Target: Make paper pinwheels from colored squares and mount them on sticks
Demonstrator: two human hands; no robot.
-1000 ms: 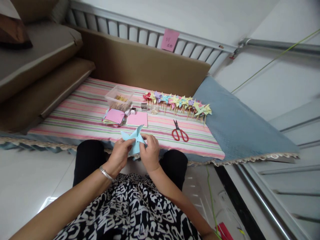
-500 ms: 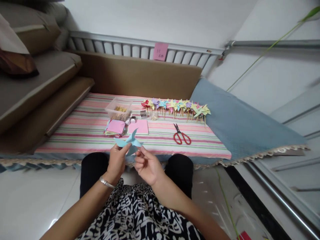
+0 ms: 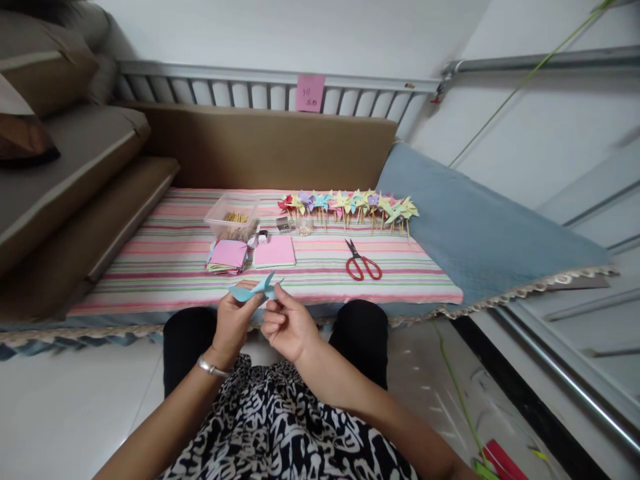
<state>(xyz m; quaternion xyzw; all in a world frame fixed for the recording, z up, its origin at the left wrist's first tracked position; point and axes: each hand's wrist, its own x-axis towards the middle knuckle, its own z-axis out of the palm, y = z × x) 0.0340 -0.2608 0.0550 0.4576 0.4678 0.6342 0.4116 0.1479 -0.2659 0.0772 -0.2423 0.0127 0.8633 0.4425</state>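
A light-blue paper pinwheel (image 3: pixel 243 292) with curled blades is held between both hands above the table's near edge. My left hand (image 3: pixel 234 321) pinches it from the left, thumb on top. On its right side, the thumb and fingers of my right hand (image 3: pixel 291 325) are closed on the paper, the other fingers curled in. Just beyond lie a stack of coloured paper squares (image 3: pixel 227 256) and a pink paper pile (image 3: pixel 275 251). Red-handled scissors (image 3: pixel 363 261) rest to the right, blades pointing away.
Finished pinwheels on sticks (image 3: pixel 350 203) stand in a row at the back right. A clear plastic box (image 3: pixel 231 219) holds short sticks. Small open boxes (image 3: pixel 283 225) sit mid-table on the striped cloth (image 3: pixel 320 287). Brown cushions (image 3: pixel 115 133) are stacked at left.
The pinwheel has tilted, so its blades look flatter and its lower blade is out of sight. My right hand has shifted slightly left. The camera view has shifted a little.
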